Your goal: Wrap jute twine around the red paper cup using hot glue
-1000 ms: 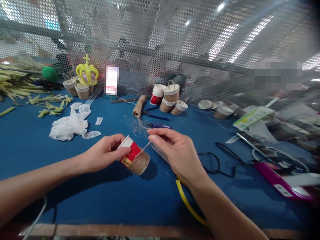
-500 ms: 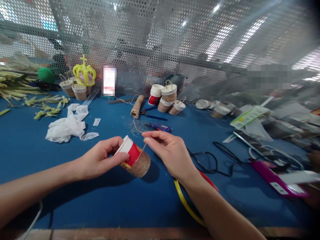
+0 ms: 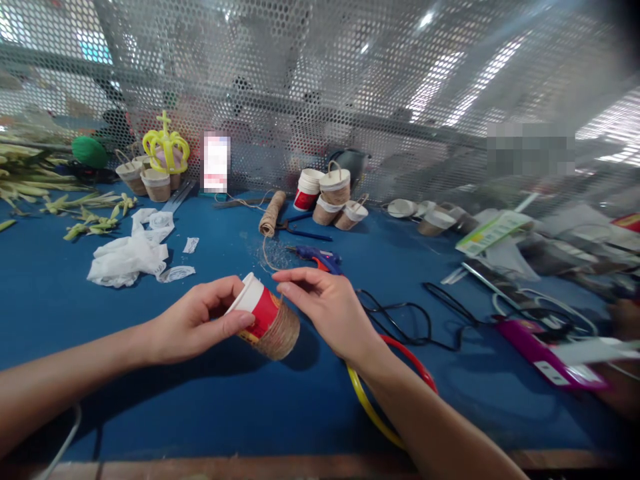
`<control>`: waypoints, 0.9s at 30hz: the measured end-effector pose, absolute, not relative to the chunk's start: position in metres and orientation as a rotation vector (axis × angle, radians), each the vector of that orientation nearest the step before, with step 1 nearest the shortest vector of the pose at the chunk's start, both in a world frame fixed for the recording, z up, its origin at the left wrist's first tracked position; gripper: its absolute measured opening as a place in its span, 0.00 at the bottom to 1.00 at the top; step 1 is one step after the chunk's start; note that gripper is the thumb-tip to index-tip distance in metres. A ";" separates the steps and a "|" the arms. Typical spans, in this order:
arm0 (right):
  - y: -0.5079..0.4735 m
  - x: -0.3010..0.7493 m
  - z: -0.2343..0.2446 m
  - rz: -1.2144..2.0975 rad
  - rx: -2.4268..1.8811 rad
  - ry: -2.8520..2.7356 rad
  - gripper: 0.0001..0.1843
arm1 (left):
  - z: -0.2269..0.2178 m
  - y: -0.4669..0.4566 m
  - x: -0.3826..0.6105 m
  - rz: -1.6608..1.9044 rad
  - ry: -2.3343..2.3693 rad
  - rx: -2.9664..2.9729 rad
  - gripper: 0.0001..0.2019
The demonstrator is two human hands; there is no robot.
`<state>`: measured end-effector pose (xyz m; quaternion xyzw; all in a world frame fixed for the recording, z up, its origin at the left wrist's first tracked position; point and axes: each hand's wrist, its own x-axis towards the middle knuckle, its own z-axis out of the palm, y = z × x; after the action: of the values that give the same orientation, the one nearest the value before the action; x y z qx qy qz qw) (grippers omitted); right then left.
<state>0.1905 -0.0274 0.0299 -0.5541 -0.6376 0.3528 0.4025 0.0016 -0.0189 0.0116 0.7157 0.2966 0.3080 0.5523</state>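
My left hand (image 3: 197, 321) grips a red and white paper cup (image 3: 260, 313) by its rim end, tilted on its side above the blue table (image 3: 250, 393). The cup's lower half is wrapped in brown jute twine (image 3: 277, 333). My right hand (image 3: 325, 307) pinches the twine strand right at the cup, fingers pressed together. The strand runs back toward a twine spool (image 3: 270, 213) lying further out on the table.
A blue glue gun (image 3: 315, 255) and scissors (image 3: 300, 230) lie beyond my hands. Twine-wrapped cups (image 3: 335, 197) stand by the perforated metal screen. White scraps (image 3: 130, 253), green stems and a yellow crown sit at left. Black cable, red and yellow hoops and packages lie at right.
My right hand has moved left and down, bringing the twine strand from a raised, stretched position in against the cup. The left hand has turned the cup slightly.
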 end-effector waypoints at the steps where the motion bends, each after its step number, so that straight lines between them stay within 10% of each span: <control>1: -0.027 0.190 0.029 0.904 -1.398 -1.615 0.07 | 0.011 -0.019 0.001 0.730 0.698 1.692 0.08; 27: -0.022 0.187 0.016 0.889 -1.395 -1.735 0.23 | -0.001 -0.008 0.012 1.074 0.949 1.302 0.09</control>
<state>0.1865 -0.0224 0.0162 -0.5419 -0.6743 0.3455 0.3636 0.0123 -0.0076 -0.0010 0.5540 0.4038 0.4571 0.5666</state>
